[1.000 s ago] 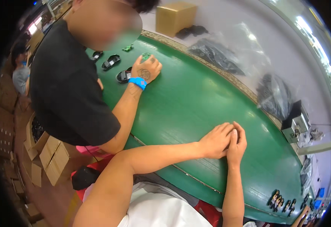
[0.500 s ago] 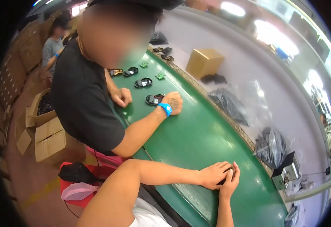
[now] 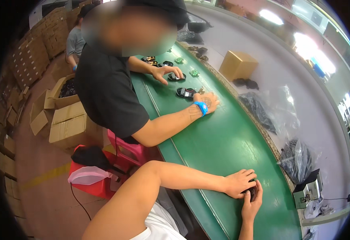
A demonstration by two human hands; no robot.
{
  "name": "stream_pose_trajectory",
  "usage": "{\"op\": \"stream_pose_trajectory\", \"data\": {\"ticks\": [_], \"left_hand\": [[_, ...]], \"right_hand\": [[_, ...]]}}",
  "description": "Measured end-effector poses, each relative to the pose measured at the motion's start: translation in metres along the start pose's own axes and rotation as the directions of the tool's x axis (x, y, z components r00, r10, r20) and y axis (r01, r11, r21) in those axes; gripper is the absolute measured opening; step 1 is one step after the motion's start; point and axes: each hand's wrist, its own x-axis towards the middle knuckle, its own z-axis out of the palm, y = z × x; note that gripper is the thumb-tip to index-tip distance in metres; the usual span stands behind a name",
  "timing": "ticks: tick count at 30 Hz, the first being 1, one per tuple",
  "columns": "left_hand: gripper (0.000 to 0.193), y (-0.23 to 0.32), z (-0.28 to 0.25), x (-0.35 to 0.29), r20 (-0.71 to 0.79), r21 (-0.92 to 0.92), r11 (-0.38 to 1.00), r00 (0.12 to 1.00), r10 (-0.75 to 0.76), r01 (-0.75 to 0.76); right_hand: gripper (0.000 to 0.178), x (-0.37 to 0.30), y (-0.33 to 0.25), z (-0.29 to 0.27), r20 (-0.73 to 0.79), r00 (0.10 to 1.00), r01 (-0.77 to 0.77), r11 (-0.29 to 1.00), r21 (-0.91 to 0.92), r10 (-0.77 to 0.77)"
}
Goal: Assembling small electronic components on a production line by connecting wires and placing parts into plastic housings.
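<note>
A small black rounded housing (image 3: 252, 192), much like a computer mouse in shape, sits between my hands over the green conveyor belt. From the left, my left hand (image 3: 239, 184) curls its fingers over the top of it. My right hand (image 3: 253, 205) grips it from the near right side, thumb and fingers around it. Most of the housing is hidden by my fingers. Farther along the belt lie several similar black oval housings, one of them an open housing (image 3: 186, 93) beside a co-worker's hand (image 3: 208, 102).
Small green circuit boards (image 3: 194, 73) lie near the co-worker on the green belt (image 3: 223, 140). A tan cardboard box (image 3: 238, 66), plastic bags of dark parts (image 3: 296, 162) and a metal box (image 3: 308, 192) line the far ledge. Cartons (image 3: 73, 124) and a red stool (image 3: 89, 188) stand left.
The view has shifted, so the scene sits farther right. My hands keep hold of the black housing, and more of it shows. The co-worker's left hand has reached out over a housing.
</note>
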Motion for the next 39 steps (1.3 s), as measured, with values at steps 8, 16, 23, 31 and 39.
{"op": "stream_pose_trajectory", "data": {"ticks": [8, 16, 23, 31, 39], "left_hand": [[0.062, 0.0, -0.003, -0.002, -0.053, 0.066, 0.998, 0.998, 0.015, -0.012], [0.04, 0.0, -0.004, 0.0, -0.044, -0.027, 0.995, 0.995, 0.094, -0.095], [0.031, 0.0, -0.005, -0.002, -0.082, -0.017, 0.992, 0.989, 0.126, -0.128], [0.033, 0.001, -0.005, -0.001, -0.027, -0.062, 0.992, 0.993, 0.111, -0.113], [0.037, 0.0, -0.005, -0.001, -0.012, -0.068, 0.99, 0.993, 0.12, -0.12]], "right_hand": [[0.052, 0.003, 0.006, 0.004, -0.023, 0.994, 0.101, 0.976, -0.195, -0.107], [0.047, 0.002, -0.003, -0.003, -0.03, 0.994, 0.084, 0.912, -0.402, -0.105], [0.048, 0.001, -0.003, -0.006, -0.044, 0.997, 0.039, 0.924, -0.381, -0.06], [0.046, -0.001, 0.001, -0.009, -0.033, 0.996, 0.065, 0.911, -0.407, -0.086], [0.043, -0.002, 0.0, -0.01, -0.022, 0.991, 0.107, 0.889, -0.445, -0.13]]}}
